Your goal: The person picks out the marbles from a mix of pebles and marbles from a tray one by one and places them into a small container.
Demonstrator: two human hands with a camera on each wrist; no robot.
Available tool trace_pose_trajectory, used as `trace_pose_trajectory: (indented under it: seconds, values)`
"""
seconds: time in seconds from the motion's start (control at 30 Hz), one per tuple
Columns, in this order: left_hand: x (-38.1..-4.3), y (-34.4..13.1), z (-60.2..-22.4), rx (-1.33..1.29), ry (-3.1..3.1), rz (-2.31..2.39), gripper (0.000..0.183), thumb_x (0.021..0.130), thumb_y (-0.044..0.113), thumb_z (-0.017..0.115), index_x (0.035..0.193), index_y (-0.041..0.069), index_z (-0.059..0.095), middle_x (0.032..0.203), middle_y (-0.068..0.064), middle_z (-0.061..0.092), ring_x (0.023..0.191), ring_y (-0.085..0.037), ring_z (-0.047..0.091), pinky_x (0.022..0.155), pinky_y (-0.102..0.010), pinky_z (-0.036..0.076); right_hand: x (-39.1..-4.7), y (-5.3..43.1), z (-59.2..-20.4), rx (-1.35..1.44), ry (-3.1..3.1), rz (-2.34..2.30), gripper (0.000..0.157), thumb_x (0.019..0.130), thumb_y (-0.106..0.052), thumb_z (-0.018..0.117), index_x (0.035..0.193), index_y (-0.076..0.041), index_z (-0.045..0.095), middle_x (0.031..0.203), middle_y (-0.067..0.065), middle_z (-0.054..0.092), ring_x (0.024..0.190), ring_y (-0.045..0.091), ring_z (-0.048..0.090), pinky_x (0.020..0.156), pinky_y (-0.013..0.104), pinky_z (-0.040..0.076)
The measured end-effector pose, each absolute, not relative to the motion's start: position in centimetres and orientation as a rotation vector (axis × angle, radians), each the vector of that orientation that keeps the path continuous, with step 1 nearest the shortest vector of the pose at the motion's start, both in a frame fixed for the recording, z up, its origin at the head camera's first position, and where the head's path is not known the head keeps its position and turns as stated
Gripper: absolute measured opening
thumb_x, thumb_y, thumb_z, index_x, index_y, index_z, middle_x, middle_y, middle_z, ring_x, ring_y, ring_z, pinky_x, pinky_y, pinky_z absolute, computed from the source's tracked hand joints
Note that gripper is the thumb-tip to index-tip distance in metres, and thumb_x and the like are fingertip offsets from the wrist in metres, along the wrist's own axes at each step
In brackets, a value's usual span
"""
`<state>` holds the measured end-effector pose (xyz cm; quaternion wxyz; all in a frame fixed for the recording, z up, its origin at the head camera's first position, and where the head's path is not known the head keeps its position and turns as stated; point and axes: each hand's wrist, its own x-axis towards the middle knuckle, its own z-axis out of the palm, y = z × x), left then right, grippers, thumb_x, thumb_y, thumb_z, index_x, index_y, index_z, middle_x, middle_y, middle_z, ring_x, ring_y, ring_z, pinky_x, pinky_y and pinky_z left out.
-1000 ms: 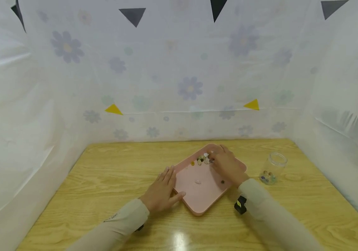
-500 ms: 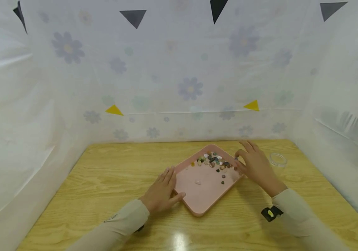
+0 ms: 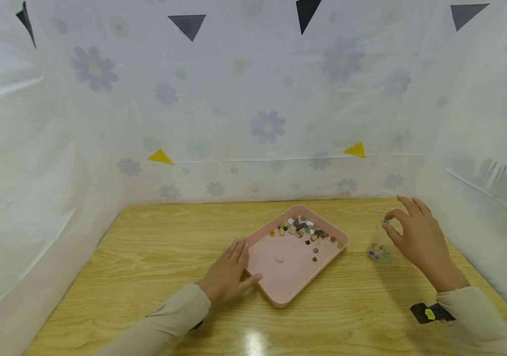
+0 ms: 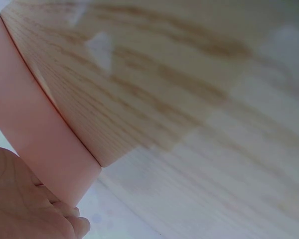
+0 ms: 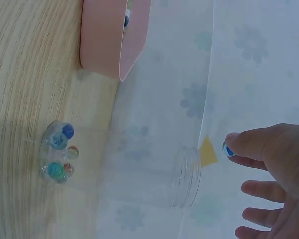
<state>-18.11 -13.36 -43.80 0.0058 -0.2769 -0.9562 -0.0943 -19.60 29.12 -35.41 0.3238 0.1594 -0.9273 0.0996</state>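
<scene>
The right grip (image 3: 418, 237), at the tray's right edge a half-second ago, is now farther right, thumb and forefinger pinching a blue marble (image 5: 228, 149) just above the jar (image 5: 187, 177); marbles (image 5: 59, 142) lie in the jar's bottom, below this grip; the left grip (image 3: 227, 272), unmoved, rests straight-fingered against the pink tray (image 3: 277, 282); stones (image 3: 300, 227) lie beyond it.

Room between tray (image 3: 295, 264) and jar (image 5: 144, 169)
</scene>
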Motion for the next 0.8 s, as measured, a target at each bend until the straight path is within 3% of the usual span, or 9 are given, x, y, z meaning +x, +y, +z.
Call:
trace_pose_trajectory:
  seconds: [0.3,0.8]
  values:
    - [-18.2,-13.4,-43.8,-0.866,-3.000,-0.299,0.088,0.097,0.064,0.029,0.151,-0.004,0.018,0.159,-0.021,0.008,0.146,-0.035,0.008,0.117,-0.048,0.016,-19.4,30.8,-36.1,0.346,-2.449,0.223,0.022,0.075,-0.005,0.079,0.091,0.002,0.066,0.131,0.034,0.045,0.122,0.059,0.034,0.076,0.074,0.037]
    - [-18.1,-13.5,-43.9,-0.882,-2.959,-0.333,0.088,0.097,0.063,0.031,0.150,-0.006,0.020,0.158,-0.022,0.010,0.145,-0.037,0.012,0.116,-0.050,0.019,-19.9,31.3,-36.6,0.333,-2.433,0.195,0.023,0.074,-0.005,0.079,0.091,0.002,0.067,0.128,0.035,0.047,0.118,0.060,0.037,0.075,0.073,0.039]
